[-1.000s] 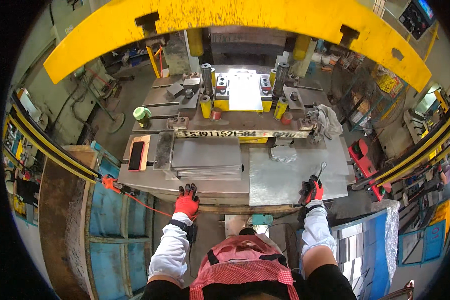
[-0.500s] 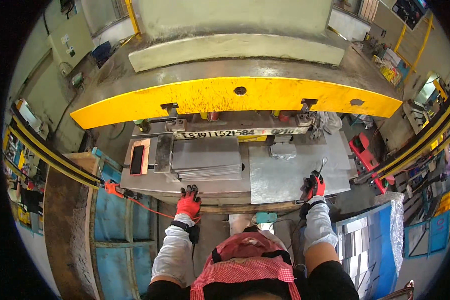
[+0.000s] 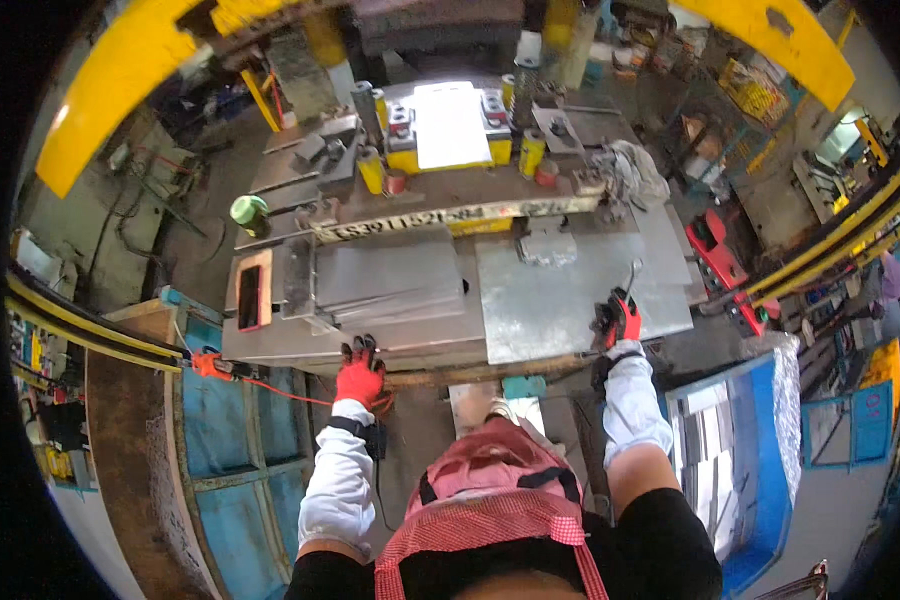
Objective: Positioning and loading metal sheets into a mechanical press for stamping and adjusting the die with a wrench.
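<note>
My left hand (image 3: 359, 374), in a red glove with black fingertips, lies at the front edge of the work table (image 3: 410, 352) with fingers apart, holding nothing. It is just below a stack of grey metal sheets (image 3: 385, 275). My right hand (image 3: 618, 322), in a matching glove, is closed on a slim metal tool with a rounded end (image 3: 635, 270), over the right part of a large flat metal plate (image 3: 540, 300). Beyond, between the posts of the press die (image 3: 402, 160), a bright metal sheet (image 3: 452, 125) lies on top.
A phone (image 3: 251, 297) lies on a small board at the table's left. A crumpled cloth (image 3: 638, 175) and a green-lidded cup (image 3: 249, 213) flank the die. The press's yellow edge (image 3: 790, 45) is overhead. A blue bin (image 3: 765, 450) stands right, a blue-panelled rack (image 3: 215, 425) left.
The press's yellow bar has risen, uncovering the die and the bright sheet. My view has shifted slightly. Both hands keep their places at the table, the right still gripping the tool.
</note>
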The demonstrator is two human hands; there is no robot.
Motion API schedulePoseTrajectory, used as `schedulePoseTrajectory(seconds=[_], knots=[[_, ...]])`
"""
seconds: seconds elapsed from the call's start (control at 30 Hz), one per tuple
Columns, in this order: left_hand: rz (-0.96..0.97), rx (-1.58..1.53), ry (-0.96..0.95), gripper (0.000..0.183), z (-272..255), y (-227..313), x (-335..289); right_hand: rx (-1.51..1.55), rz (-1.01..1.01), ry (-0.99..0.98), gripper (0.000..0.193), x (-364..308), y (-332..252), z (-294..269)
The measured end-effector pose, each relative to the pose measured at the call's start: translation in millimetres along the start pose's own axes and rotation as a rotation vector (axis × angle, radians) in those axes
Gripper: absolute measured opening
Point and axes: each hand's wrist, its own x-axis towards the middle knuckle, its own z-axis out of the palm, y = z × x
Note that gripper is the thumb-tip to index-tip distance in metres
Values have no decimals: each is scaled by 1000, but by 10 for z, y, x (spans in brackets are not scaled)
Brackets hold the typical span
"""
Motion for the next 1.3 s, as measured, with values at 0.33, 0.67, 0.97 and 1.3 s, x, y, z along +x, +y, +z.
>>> schedulePoseTrajectory(seconds=[0.33, 0.67, 0.97, 1.3], knots=[[-74, -41, -23, 57, -85, 73, -21, 4, 27, -20, 43, -183, -156, 138], [-71, -27, 63, 51, -8, 119, -40, -328, -161, -565, 43, -146, -975, 1194], [-103, -384, -48, 43, -943, 1588, 209, -348, 173, -1074, 15, 806, -1138, 3442], [1, -1960, -227, 40, -1087, 2301, 1820, -246, 44, -992, 22, 136, -1522, 2397]])
